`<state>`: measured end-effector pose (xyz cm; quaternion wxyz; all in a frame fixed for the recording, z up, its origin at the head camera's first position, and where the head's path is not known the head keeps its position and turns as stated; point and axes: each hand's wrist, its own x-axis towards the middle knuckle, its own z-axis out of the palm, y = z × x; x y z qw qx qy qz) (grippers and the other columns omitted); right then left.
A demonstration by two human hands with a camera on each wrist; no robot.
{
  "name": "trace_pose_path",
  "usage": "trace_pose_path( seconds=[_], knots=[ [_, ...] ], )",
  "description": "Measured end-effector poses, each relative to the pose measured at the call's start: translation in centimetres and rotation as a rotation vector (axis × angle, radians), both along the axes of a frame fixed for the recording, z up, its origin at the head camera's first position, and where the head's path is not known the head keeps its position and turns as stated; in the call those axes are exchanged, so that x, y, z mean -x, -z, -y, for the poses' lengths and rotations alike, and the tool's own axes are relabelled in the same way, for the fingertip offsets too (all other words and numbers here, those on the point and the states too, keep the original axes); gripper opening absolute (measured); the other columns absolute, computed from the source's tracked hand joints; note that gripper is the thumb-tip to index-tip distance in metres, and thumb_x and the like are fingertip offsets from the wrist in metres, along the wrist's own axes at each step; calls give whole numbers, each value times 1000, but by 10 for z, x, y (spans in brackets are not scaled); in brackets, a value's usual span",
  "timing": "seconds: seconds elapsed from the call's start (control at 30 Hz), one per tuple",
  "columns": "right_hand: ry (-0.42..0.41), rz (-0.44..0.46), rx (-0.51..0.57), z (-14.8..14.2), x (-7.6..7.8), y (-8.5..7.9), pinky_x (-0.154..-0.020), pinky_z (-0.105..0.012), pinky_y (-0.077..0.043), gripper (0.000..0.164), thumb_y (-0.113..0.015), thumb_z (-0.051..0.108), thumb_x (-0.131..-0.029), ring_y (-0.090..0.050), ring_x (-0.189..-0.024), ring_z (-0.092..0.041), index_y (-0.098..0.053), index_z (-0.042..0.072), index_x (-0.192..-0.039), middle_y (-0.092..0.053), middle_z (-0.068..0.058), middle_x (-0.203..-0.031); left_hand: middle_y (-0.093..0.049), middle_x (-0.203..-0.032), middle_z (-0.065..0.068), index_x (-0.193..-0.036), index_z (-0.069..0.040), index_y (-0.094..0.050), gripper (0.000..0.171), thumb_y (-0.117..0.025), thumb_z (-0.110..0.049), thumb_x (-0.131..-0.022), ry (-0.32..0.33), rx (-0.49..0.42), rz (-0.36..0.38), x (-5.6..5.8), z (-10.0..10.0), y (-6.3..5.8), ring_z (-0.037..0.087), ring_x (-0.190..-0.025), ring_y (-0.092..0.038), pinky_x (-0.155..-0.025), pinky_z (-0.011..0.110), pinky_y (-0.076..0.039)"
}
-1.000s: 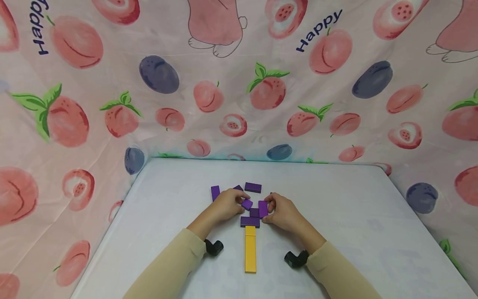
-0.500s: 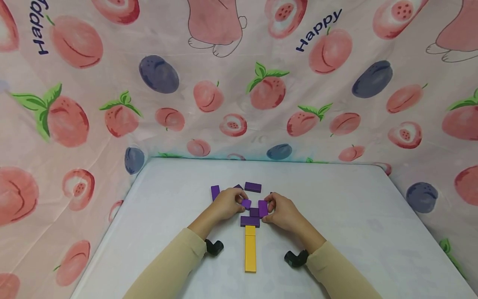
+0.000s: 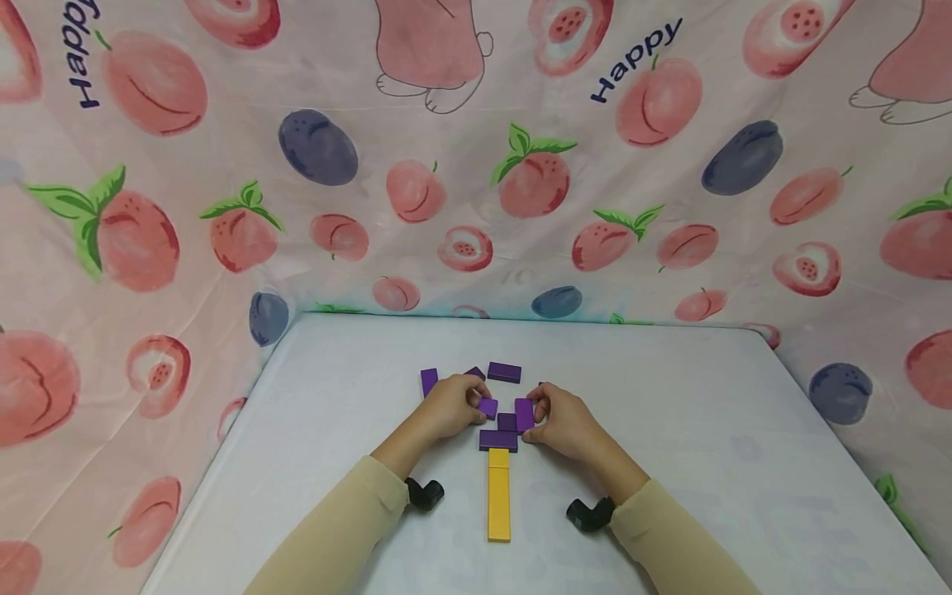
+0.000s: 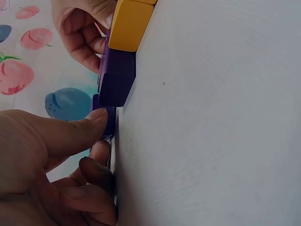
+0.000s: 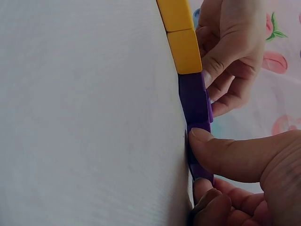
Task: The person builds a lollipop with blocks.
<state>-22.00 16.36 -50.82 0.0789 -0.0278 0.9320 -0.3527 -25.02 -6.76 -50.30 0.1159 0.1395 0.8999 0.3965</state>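
Observation:
My left hand pinches a small purple block between thumb and fingers, just left of a dark purple square block. On the other side my right hand holds an upright-lying purple rectangular block by its right side, against the dark square one. Below these lies a crosswise purple block, topping a yellow column of blocks. In the left wrist view the thumb presses the block's near face. The right wrist view shows the right thumb on the purple block there.
Behind the hands lie a purple rectangular block, a purple pointed block and a purple block partly covered by the left hand. The white table ends at a fruit-patterned cloth.
The small purple block in my left hand has turned from slanted to nearly square with the others and shifted slightly left. My right hand stays in place.

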Motion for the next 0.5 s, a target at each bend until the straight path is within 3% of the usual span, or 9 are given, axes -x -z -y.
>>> trace_pose_path(
  seconds=[0.5],
  knots=[
    [-8,-5,-1,-1,0,0,-81,-34,-48,59,-97,13,-77,-55,-87,-18,-65,10,-127,-61,-3,-94,-65,-89,-1,-107,-16,-76,25,-89,-11,-87,14,3,12,-3,6,0,17,-83,-59,-80,34,-49]
  ],
)
